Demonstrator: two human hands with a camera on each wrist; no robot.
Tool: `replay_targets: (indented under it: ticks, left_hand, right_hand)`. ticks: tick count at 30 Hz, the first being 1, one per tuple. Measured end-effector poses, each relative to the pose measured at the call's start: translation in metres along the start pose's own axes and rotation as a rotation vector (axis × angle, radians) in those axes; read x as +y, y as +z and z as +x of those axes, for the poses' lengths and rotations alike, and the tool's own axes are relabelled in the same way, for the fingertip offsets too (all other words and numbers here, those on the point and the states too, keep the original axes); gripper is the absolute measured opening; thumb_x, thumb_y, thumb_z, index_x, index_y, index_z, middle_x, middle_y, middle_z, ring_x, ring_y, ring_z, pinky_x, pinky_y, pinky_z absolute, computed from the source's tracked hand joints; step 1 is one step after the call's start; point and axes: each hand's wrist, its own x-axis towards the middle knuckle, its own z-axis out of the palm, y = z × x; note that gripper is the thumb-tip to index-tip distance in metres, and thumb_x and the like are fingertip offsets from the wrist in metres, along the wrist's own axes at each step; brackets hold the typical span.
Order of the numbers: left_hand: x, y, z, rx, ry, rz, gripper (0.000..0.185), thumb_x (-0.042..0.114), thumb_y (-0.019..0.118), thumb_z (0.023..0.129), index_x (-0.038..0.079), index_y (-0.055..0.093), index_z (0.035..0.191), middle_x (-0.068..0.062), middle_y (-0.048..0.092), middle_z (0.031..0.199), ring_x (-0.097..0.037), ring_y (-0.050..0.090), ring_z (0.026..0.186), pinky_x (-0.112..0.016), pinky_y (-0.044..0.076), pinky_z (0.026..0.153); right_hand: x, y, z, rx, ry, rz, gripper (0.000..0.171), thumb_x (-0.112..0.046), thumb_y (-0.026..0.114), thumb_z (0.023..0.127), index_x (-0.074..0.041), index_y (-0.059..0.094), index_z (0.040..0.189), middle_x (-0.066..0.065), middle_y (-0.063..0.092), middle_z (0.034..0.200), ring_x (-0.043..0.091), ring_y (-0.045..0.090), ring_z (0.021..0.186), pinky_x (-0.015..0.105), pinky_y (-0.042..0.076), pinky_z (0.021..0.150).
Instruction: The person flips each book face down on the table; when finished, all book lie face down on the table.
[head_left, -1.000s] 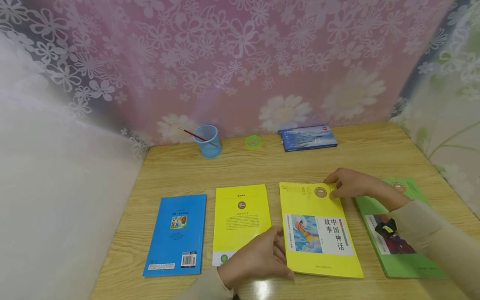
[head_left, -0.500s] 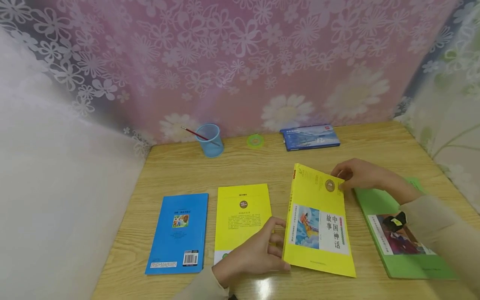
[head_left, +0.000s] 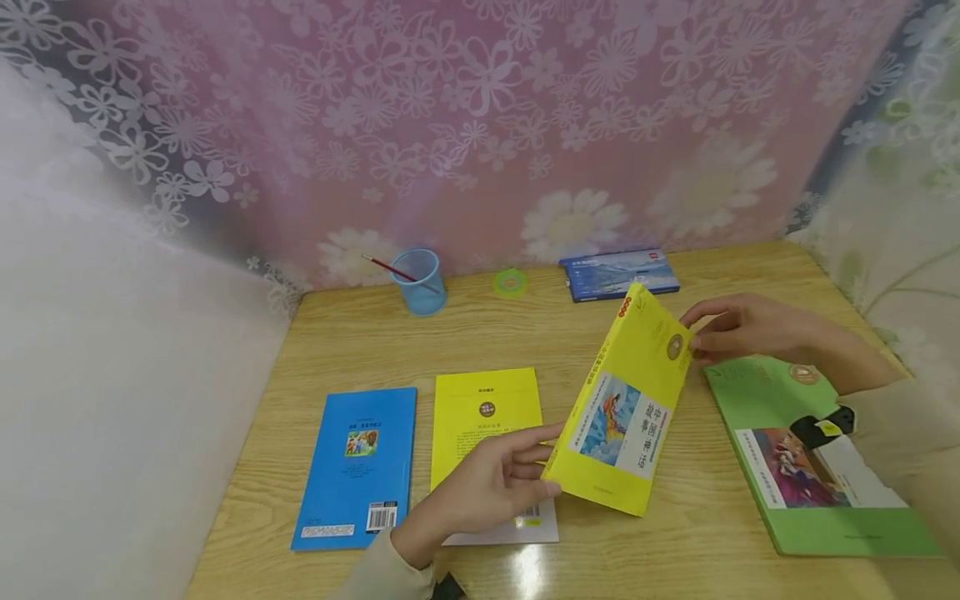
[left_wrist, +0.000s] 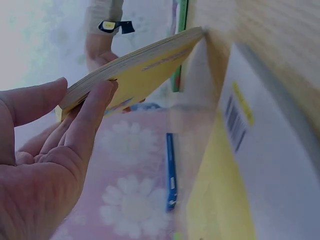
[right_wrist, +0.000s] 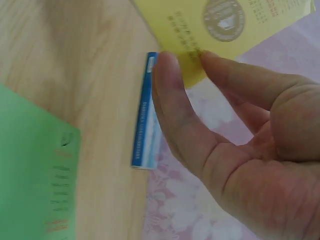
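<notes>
Both hands hold the yellow storybook [head_left: 628, 400] tilted above the tabletop's middle — long axis running front-left to back-right. The left hand [head_left: 491, 487] grips its near corner; the right hand [head_left: 742, 327] pinches its far corner.

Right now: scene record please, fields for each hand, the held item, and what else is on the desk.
left hand: fingers pinch the near left edge of the yellow storybook
right hand: thumb and fingers pinch its far corner
yellow storybook: tilted, left side raised off the wooden desk
flat on desk: blue book, yellow book, green book
far edge: blue pen cup, green tape roll, blue box
</notes>
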Motion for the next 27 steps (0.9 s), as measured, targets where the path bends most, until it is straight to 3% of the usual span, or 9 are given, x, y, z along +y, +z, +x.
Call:
replay_targets:
  ticks: [6,12,16,21,27]
  left_hand:
    - [0.013,-0.007,-0.007,0.041,0.084,0.128,0.052,0.012,0.068,0.103,0.015,0.054,0.153,-0.007,0.066,0.146,-0.012,0.069,0.127,-0.025,0.061,0.095]
    - [0.021,-0.013,-0.012,0.103,0.09,0.311,0.045,0.026,0.069,0.103,0.026,0.061,0.147,0.001,0.069,0.143,-0.008,0.071,0.121,-0.02,0.058,0.097]
    - [0.022,-0.015,-0.013,0.106,0.156,0.455,0.045,0.026,0.069,0.102,0.032,0.062,0.147,0.006,0.069,0.142,-0.007,0.07,0.123,-0.023,0.058,0.1]
    - [0.021,-0.015,-0.01,0.085,0.289,0.667,0.048,0.021,0.067,0.104,0.026,0.058,0.151,0.006,0.066,0.145,-0.009,0.067,0.13,-0.026,0.057,0.104]
    - [0.022,-0.01,-0.006,0.033,0.44,0.851,0.044,0.012,0.063,0.105,0.018,0.061,0.149,0.005,0.064,0.149,-0.008,0.061,0.138,-0.02,0.049,0.112]
  right_hand:
    - [-0.008,-0.006,-0.007,0.007,-0.047,0.044,0.04,-0.012,0.058,0.109,0.007,0.05,0.142,0.006,0.075,0.122,0.016,0.077,0.108,0.032,0.064,0.092]
    - [-0.01,-0.01,-0.009,-0.045,-0.057,0.17,0.039,-0.012,0.049,0.112,0.011,0.051,0.144,-0.003,0.074,0.128,0.016,0.074,0.118,0.033,0.062,0.097]
    - [-0.011,-0.011,-0.008,-0.038,-0.073,0.203,0.039,-0.01,0.045,0.113,0.013,0.053,0.144,-0.006,0.073,0.128,0.013,0.074,0.115,0.032,0.062,0.096]
    - [-0.017,-0.011,-0.007,-0.033,-0.071,0.16,0.04,-0.016,0.044,0.114,0.007,0.057,0.144,-0.003,0.076,0.124,0.016,0.076,0.109,0.031,0.064,0.09]
    - [-0.024,-0.001,-0.009,0.119,-0.027,-0.017,0.043,-0.023,0.066,0.105,0.002,0.06,0.139,-0.006,0.077,0.12,0.008,0.074,0.108,0.021,0.06,0.091]
